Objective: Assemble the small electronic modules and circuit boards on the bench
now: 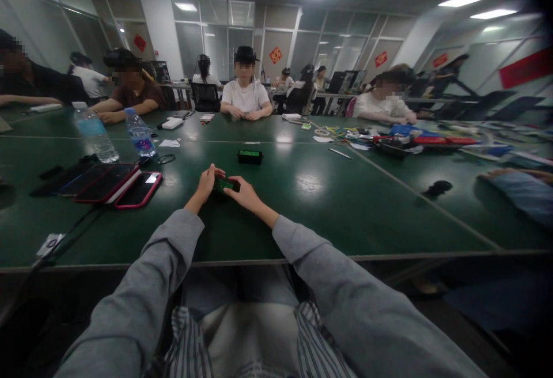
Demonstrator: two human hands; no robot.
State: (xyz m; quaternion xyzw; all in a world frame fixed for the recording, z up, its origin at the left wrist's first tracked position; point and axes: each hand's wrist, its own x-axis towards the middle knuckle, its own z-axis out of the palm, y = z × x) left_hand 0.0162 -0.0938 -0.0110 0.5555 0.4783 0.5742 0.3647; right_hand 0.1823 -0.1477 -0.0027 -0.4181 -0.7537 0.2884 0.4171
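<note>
My left hand (208, 185) and my right hand (247, 195) meet above the green table (328, 211). Between them they grip a small, flat, dark green piece (223, 186), black along part of its edge. My fingers hide some of it, and its exact kind cannot be made out. The left fingers reach along its far left side, while the right thumb and fingers pinch its right end. Just beyond the hands stands a small black box (249, 158) with a bright green top, touched by neither hand.
To the left lie several phones, one a red-rimmed phone (139, 189), near two water bottles (140, 133). A pen (340, 153) and a heap of cables and tools (389, 139) are at the right. A person (245, 93) sits opposite; another person's sleeve (525, 196) rests at right.
</note>
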